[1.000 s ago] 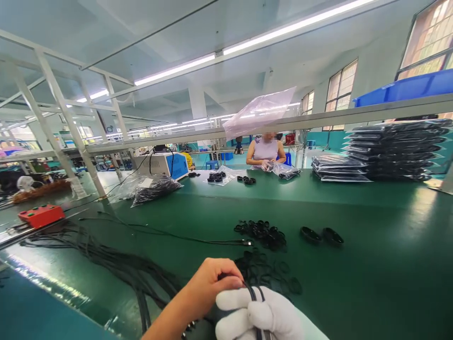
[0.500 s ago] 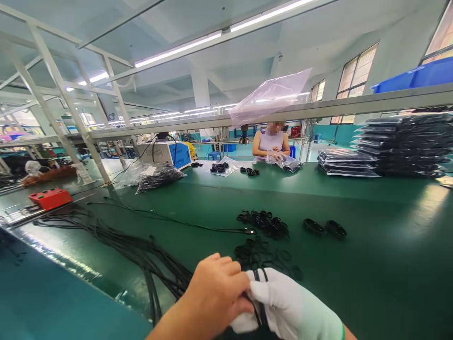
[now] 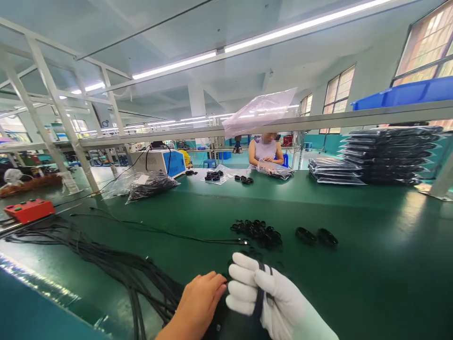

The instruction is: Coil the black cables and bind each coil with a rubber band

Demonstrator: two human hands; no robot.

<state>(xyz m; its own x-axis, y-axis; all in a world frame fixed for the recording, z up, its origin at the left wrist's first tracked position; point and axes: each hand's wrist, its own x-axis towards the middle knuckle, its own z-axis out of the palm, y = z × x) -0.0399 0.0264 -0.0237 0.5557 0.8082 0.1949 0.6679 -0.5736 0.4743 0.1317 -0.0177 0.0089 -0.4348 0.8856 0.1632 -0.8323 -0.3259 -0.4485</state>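
Note:
My right hand (image 3: 264, 295), in a white glove, is closed around a black cable (image 3: 259, 300) that runs over its palm and fingers. My bare left hand (image 3: 200, 304) is beside it, fingers curled against the glove and the black cable coil (image 3: 226, 326) below. A bundle of long black cables (image 3: 106, 262) lies on the green belt (image 3: 371, 264) to the left. Small black rubber bands (image 3: 258, 231) are heaped just beyond my hands.
Two coiled cables (image 3: 316, 236) lie to the right. A person (image 3: 265, 151) sits across the belt handling a plastic bag. Stacks of bagged cables (image 3: 382, 153), a bag of black cables (image 3: 148, 184), a blue-fronted machine (image 3: 161, 163) and a red control box (image 3: 28, 210) stand around.
My gloved right hand has risen and turned, with the cable now across its palm. My left hand has slid lower and left, off the top of the glove.

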